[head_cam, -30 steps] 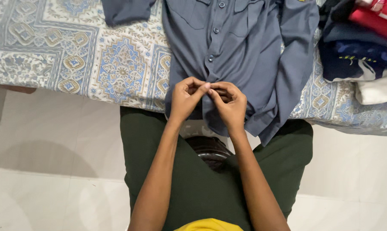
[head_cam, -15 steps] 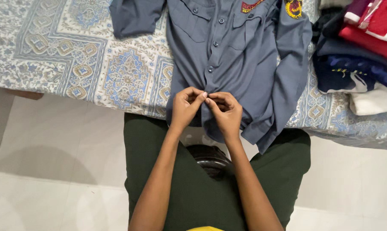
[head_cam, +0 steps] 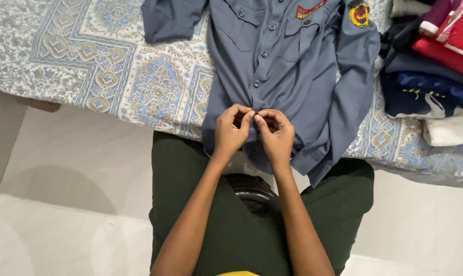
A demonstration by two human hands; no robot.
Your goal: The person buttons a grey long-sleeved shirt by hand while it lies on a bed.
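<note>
A grey-blue uniform shirt (head_cam: 293, 66) lies face up on a bed, its hem hanging over the near edge. It has red and yellow badges on the chest and sleeve, and a row of buttons down the front. My left hand (head_cam: 231, 134) and my right hand (head_cam: 276, 136) meet fingertip to fingertip at the lower part of the button placket, both pinching the shirt's front edges. The button between my fingers is hidden.
The bed carries a blue and beige patterned sheet (head_cam: 103, 66). A pile of folded clothes (head_cam: 431, 76) in red, navy and white sits at the right. A dark round stool (head_cam: 249, 189) shows between my green-trousered legs, over a pale tiled floor (head_cam: 62, 204).
The view has shifted so the shirt's badges come into sight. My hands stay pinched together on the lower placket, with only small finger movements.
</note>
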